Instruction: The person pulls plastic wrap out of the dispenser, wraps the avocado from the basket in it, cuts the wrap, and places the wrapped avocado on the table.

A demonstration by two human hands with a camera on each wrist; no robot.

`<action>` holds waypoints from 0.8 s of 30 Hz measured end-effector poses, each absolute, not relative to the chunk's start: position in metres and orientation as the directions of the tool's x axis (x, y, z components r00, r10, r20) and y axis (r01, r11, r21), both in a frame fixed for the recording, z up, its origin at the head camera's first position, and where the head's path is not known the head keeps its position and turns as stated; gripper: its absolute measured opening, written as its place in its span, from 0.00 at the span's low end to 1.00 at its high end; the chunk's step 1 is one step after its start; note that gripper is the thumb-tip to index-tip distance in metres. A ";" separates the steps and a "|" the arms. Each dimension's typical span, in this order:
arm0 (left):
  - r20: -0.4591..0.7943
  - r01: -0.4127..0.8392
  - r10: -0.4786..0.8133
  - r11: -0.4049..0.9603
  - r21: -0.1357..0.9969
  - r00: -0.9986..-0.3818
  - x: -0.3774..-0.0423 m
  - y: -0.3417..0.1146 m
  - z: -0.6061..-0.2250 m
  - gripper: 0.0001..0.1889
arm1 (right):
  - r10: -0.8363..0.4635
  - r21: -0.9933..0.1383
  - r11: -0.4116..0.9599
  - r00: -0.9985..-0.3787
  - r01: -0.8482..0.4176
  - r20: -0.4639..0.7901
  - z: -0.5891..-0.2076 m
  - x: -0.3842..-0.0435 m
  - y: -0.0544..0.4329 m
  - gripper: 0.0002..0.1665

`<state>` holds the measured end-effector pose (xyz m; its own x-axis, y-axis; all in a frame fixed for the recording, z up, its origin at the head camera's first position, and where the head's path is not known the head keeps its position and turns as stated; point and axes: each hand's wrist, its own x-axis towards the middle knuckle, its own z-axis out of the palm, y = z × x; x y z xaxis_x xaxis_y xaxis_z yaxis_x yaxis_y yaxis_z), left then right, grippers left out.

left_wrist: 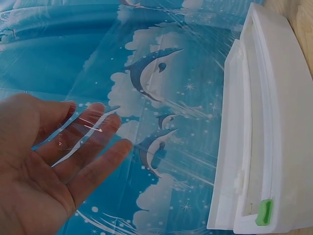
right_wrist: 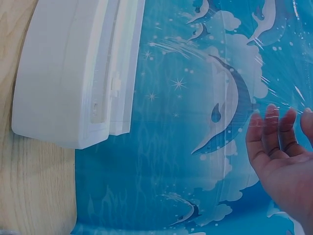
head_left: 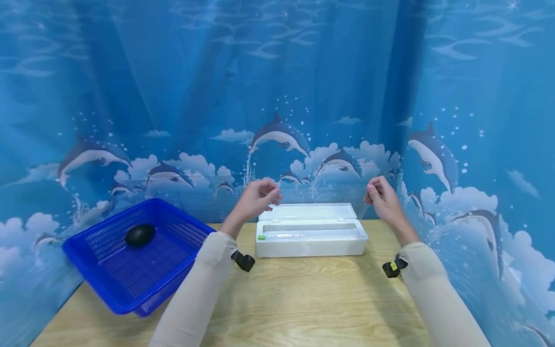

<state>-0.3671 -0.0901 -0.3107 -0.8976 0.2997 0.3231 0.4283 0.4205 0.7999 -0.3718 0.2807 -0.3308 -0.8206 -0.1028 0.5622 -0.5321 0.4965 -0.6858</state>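
1. Wood counter (head_left: 312,299), below L fingers (left_wrist: 100,167) & R fingers (right_wrist: 254,134).
2. Blue basket (head_left: 138,272), L of L fingers.
3. White box (head_left: 310,248), lid (head_left: 310,210) raised, btwn & below fingers.
4. Clear film (left_wrist: 195,159), box to fingers, pinched by both.
5. Green tab (left_wrist: 264,212), nr L fingers.

Long white dispenser box (head_left: 311,247), lying level, lengthwise left to right, far middle of scene, lid (head_left: 310,211) swung open on far side, green slider (head_left: 261,237) at left end, thin clear film (left_wrist: 190,164) raised beyond, glossy, creased.
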 end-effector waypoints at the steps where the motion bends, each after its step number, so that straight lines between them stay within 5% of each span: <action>1: 0.322 0.429 0.303 0.419 0.800 -0.897 -0.367 -0.090 -0.310 0.10 | -0.101 -0.681 0.501 -0.817 -0.535 0.567 -0.330 -0.371 0.281 0.15; 24: 0.412 0.515 0.315 0.420 0.748 -0.855 -0.350 -0.097 -0.289 0.11 | -0.098 -0.614 0.474 -0.730 -0.632 0.676 -0.313 -0.352 0.281 0.15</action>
